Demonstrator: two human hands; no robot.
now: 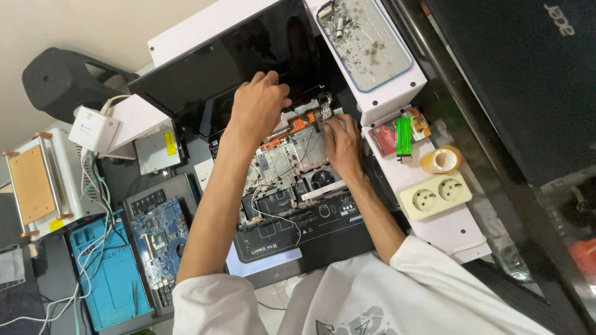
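Head view: my left hand (259,102) pinches shut at the hinge edge of the opened black laptop chassis (292,186) mid-worktop, while my right hand (343,144) presses flat, fingers open; best kept steady, I judge.

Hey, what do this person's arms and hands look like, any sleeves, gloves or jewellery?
Both hands are bare: no gloves, and no rings or watch that I can make out on the left hand or the right hand. The forearms are uncovered to about the elbow, where the loose short sleeves of a white T-shirt begin. The shirt has a dark graphic print on the front.
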